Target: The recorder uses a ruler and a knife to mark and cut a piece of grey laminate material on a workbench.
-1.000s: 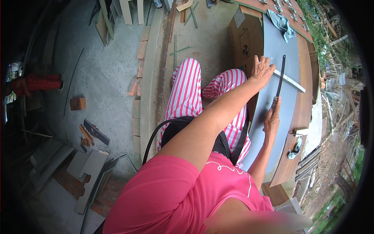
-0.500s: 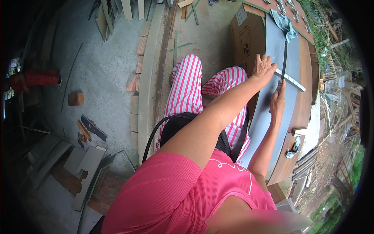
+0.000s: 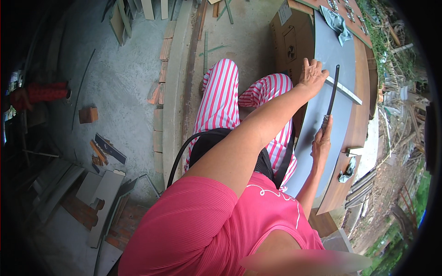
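My left hand (image 3: 314,76) is closed on the near-left end of a narrow white strip (image 3: 349,93), pressing it at the edge of a grey-blue board (image 3: 304,152). In my right hand (image 3: 321,142) is the wrapped grip of a long, thin black hacksaw blade (image 3: 332,94). The blade crosses the strip just beyond my left fingers, its holed tip on the far side. Whether its teeth have cut into the strip is too small to tell.
A crumpled blue-grey cloth (image 3: 336,25) lies at the board's far end. Beside the board stands a cardboard box (image 3: 292,39). Another cloth (image 3: 347,170) sits on a brown board at right. On the concrete floor at left are a brick (image 3: 88,115) and stacked offcut boards (image 3: 103,195).
My right hand has drawn the blade back toward my body, so its tip has moved away from the cloth. The left hand stays on the strip.
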### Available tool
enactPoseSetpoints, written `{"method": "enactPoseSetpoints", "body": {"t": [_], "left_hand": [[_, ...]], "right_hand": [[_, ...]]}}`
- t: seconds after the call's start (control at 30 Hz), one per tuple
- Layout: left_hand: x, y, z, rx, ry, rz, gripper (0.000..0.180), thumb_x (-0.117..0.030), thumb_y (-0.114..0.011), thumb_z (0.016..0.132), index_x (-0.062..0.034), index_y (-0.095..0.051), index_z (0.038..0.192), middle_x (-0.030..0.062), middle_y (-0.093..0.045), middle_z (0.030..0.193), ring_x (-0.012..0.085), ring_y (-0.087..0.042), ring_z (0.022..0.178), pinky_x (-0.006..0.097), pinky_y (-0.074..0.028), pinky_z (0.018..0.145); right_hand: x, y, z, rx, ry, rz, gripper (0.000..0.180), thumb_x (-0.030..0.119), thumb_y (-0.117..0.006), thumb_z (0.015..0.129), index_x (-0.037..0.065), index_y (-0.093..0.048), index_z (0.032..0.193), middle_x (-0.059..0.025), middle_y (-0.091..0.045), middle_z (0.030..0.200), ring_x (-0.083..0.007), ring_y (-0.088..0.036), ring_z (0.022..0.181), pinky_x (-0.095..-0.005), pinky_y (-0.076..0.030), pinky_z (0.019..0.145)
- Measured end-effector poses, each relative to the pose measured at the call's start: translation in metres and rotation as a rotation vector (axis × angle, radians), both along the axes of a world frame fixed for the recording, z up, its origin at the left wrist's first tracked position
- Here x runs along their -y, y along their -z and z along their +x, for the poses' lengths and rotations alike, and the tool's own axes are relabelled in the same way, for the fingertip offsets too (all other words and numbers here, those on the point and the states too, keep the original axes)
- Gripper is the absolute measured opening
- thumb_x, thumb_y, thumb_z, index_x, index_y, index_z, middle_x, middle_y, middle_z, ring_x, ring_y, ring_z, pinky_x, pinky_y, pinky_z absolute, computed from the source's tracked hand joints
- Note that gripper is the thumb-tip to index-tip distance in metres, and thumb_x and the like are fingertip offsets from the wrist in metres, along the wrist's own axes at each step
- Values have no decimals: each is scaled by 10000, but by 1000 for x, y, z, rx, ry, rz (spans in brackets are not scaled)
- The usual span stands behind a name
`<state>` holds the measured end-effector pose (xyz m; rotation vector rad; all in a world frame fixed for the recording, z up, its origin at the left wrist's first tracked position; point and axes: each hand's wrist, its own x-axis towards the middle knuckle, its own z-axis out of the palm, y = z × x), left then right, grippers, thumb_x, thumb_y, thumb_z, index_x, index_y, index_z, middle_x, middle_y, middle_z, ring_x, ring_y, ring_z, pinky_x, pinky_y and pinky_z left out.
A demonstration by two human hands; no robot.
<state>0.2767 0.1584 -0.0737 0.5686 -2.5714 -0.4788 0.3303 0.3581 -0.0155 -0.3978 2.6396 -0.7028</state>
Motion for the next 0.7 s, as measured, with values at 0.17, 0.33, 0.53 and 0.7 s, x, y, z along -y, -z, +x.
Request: {"method": "enactPoseSetpoints", "body": {"t": [0.17,0.33,0.53,0.7], "left_hand": [[-3,-2,1,0,7,21,144,-110,-527,831,-143,-634,922,106,-563,932,259,-503,977,458,-314,877],[-5,-3,2,0,5,13,144,-114,-525,835,-144,-634,924,106,-562,934,258,-501,980,457,-314,876],[-2,0,0,-14,-9,27,146,-109,-520,837,-139,-636,920,107,-562,931,258,-501,974,456,-310,876],[0,-3,1,-41,-14,-18,142,-116,-531,833,-133,-641,921,109,-562,927,254,-501,963,459,-310,884]], "right_hand": [[25,16,-34,-206,-131,-106,572,137,-388,955,332,-188,1454,-177,-602,1170,-266,-647,736,-383,-489,656],[59,4,-60,-59,-49,-48,575,146,-383,937,326,-196,1451,-170,-598,1182,-293,-653,736,-399,-488,645],[40,21,-54,-126,-86,-90,570,148,-377,949,337,-185,1452,-170,-609,1163,-282,-653,706,-395,-480,604],[13,-1,-10,-29,-29,-5,566,152,-371,962,347,-168,1453,-168,-578,1221,-291,-665,789,-386,-491,603]]}}
